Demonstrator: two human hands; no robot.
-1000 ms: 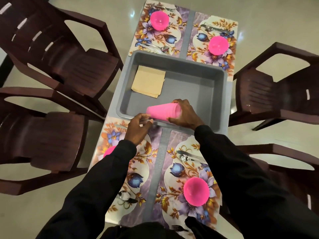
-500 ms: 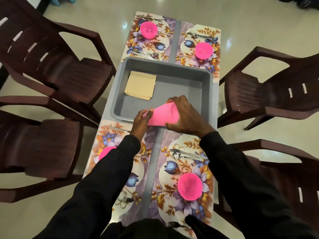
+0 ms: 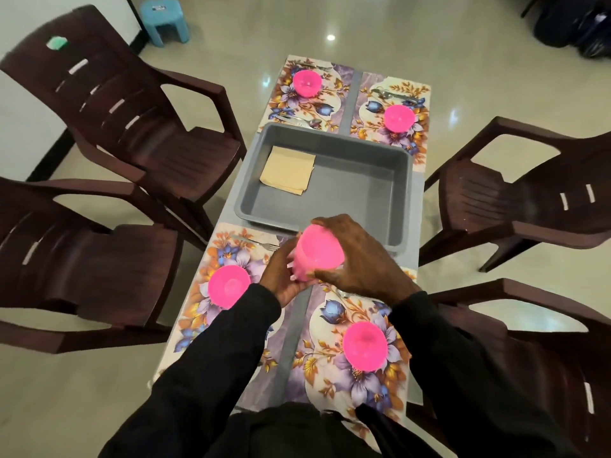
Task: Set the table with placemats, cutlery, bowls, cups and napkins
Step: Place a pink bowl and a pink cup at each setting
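right hand (image 3: 357, 259) wraps the pink cups (image 3: 319, 247), left hand (image 3: 279, 279) curls its fingers round the lower end. imo twist one off gently, stand it by the bowl (image 3: 229, 285) at the table's (image 3: 294, 338) left edge

Floor (image 3: 82, 391) was pale, glossy tile with a light glare (image 3: 330, 37) on it. Narrow grey table (image 3: 291, 342) stood centre, flanked by four dark brown plastic armchairs: far left chair (image 3: 132, 127), near left chair (image 3: 82, 259), far right chair (image 3: 529, 200), near right chair (image 3: 545, 375). Small blue stool (image 3: 164, 19) stood by the white wall (image 3: 66, 11). Dark bags (image 3: 572, 21) lay top right.
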